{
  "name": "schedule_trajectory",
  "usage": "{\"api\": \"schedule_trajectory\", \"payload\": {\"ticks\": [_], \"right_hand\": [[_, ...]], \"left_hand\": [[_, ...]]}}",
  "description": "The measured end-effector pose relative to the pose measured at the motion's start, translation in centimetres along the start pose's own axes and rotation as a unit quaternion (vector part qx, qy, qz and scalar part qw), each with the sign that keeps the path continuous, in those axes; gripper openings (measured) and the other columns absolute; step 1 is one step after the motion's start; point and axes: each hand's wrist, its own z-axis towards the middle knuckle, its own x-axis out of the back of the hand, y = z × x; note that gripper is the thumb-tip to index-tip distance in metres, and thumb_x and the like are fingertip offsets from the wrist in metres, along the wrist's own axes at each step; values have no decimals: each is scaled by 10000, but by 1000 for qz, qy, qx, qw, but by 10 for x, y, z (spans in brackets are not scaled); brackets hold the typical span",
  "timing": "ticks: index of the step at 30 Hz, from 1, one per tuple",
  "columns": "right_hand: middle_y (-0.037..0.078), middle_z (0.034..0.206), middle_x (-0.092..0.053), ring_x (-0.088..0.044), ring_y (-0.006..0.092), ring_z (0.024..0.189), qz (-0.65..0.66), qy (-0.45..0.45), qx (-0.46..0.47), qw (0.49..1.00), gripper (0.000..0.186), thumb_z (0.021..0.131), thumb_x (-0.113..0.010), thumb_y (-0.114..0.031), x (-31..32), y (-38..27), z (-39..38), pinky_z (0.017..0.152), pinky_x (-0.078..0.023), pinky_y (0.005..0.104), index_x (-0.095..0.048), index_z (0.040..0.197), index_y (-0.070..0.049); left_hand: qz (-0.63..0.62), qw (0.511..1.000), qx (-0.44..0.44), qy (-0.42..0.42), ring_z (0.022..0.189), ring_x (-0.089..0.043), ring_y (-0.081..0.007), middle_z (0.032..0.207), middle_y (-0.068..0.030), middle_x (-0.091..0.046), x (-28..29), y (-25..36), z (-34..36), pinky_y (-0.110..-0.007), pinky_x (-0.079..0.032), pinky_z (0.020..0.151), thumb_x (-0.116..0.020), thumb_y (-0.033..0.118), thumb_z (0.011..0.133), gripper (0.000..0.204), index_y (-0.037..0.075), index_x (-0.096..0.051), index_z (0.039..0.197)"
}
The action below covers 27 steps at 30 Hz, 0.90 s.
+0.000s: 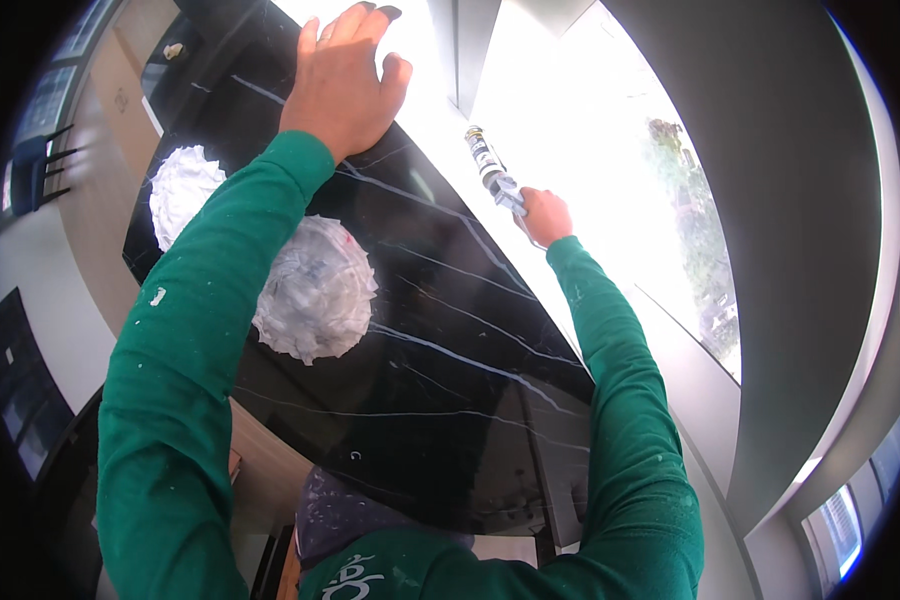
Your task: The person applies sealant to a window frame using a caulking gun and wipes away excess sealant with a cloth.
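Note:
Both my arms, in green sleeves, stretch forward over a black marble top with white veins (450, 340). My right hand (547, 216) is closed around the handle of a caulking gun (505, 187) with a sealant tube (483, 152) in it. The tube's front end points away from me, along the bright strip between the marble edge and the window. Farther off, my left hand (345, 80) is spread at the far right edge of the marble, palm down, holding nothing. Glare hides what its fingertips touch.
Two round, crumpled white covers (320, 290) sit on the marble, partly behind my left sleeve. A large bright window (610, 150) runs along the right, beside a dark grey panel (815, 200). A dark chair (35, 170) stands at the far left.

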Motion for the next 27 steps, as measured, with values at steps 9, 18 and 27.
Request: {"api": "schedule_trajectory", "payload": {"ticks": [9, 18, 27], "right_hand": [[177, 796, -710, -690, 409, 785, 12, -3, -3, 1000, 142, 839, -704, -205, -2, 0, 2, 736, -544, 520, -672, 871, -71], [153, 799, -726, -717, 370, 790, -18, -10, 0, 1000, 104, 839, -684, -191, 5, -4, -3, 716, -570, 489, -688, 878, -95], [147, 779, -722, -714, 371, 769, -21, 9, 17, 1000, 99, 831, -679, -187, -1, 0, -1, 704, -567, 489, -688, 877, -100]], "left_hand": [[-37, 999, 4, 32, 1275, -581, -328, 1367, -157, -614, -16, -10, -5, -556, -238, 1235, -541, 213, 939, 434, 75, -596, 1346], [-28, 999, -5, 37, 1273, -576, -332, 1350, -161, -615, -17, -12, -6, -558, -241, 1231, -531, 220, 940, 437, 77, -594, 1348], [-35, 999, 2, 37, 1289, -569, -333, 1368, -165, -609, -19, -10, -6, -557, -231, 1237, -543, 217, 949, 432, 78, -586, 1356]]}}
